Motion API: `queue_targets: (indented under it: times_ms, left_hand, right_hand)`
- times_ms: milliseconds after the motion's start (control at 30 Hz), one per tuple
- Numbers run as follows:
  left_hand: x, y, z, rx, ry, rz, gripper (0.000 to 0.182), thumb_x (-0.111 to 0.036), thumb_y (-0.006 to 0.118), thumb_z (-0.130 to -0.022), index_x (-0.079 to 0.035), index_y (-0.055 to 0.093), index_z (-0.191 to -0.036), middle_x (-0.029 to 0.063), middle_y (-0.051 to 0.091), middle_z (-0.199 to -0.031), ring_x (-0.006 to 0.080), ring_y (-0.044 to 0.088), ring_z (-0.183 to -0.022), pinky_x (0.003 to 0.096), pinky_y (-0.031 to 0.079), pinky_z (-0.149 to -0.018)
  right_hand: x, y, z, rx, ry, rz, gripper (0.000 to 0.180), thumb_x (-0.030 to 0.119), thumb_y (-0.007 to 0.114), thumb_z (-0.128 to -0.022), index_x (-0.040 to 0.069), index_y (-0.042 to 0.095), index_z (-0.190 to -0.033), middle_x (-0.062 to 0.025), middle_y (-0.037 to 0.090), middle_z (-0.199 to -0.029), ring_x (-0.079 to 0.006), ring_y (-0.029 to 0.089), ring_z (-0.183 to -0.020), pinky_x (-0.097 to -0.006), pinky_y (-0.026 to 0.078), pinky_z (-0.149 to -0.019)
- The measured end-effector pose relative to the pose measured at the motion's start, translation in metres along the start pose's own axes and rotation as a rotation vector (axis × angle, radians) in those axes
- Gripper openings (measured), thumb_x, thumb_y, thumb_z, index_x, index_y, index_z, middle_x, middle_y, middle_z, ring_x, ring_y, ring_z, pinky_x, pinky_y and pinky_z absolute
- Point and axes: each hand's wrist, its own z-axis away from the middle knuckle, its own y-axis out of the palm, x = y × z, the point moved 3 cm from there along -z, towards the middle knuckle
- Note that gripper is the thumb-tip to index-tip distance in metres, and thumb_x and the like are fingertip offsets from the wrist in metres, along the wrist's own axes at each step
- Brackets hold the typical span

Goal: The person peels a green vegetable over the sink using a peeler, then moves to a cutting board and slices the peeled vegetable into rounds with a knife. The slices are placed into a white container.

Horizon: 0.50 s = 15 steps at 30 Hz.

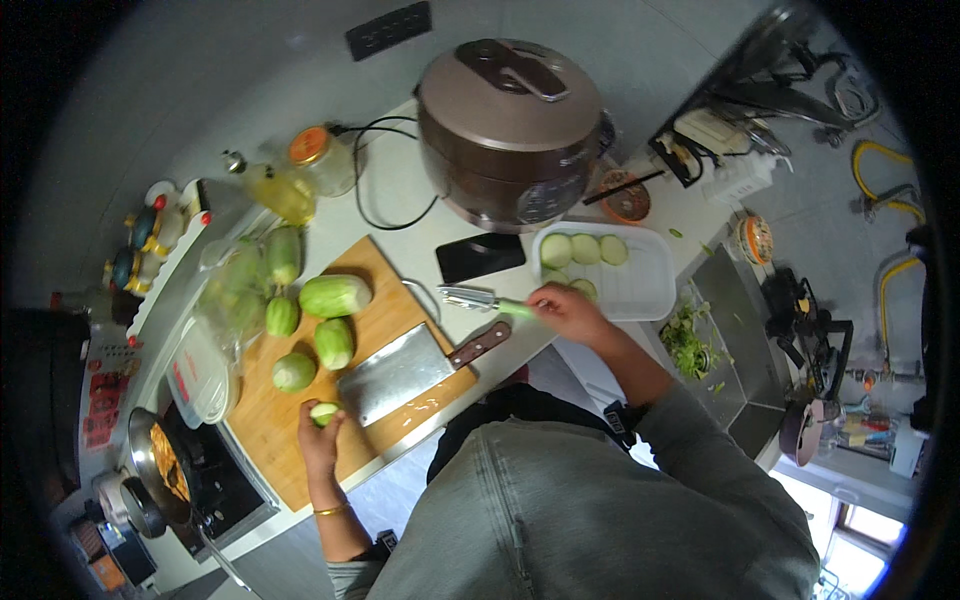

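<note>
My left hand (318,442) grips a small pale-green squash piece (325,413) over the near edge of a wooden cutting board (274,450). In my right hand (571,313) is a green-handled tool, seemingly a peeler (471,298), its blurred metal head pointing left. A cleaver (397,375) lies flat on the board, with its wooden handle (481,345) past the board's right edge. Cut squash chunks (335,295) sit behind the cleaver. Beside my right hand, a white plastic tray (649,281) holds several round squash slices (586,249).
A black phone (481,258) lies before a large brown electric cooker (510,142). Bagged squash (236,281) and a lidded plastic container (204,375) border the board's left. A frying pan with food (169,461) is on the stove. Green peelings (690,341) lie in the sink at right.
</note>
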Motion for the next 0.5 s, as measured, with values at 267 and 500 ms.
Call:
queue_targets:
  times_ms: [267,500]
  left_hand:
    - [-0.144,0.240,0.007,0.579,-0.125,0.462,0.023,-0.026,0.052,-0.098,-0.008,0.047,-0.112,-0.0005,0.052,-0.076,0.0049,0.043,-0.058,0.0211,0.036,-0.049]
    - [-0.193,0.334,0.009,0.765,-0.066,0.393,0.039,-0.036,0.042,-0.100,-0.014,0.038,-0.133,0.0024,0.053,-0.112,0.0108,0.055,-0.082,0.0246,0.046,-0.072]
  right_hand:
    - [0.041,0.040,0.012,0.261,-0.277,-0.327,0.057,0.016,0.073,-0.078,0.005,0.051,-0.129,-0.0109,0.063,-0.103,-0.0166,0.061,-0.081,-0.0293,0.050,-0.072]
    - [-0.054,-0.041,0.017,0.077,0.129,-0.580,0.044,0.018,0.068,-0.085,0.000,0.051,-0.122,-0.0084,0.064,-0.096,-0.0139,0.062,-0.079,-0.0286,0.053,-0.066]
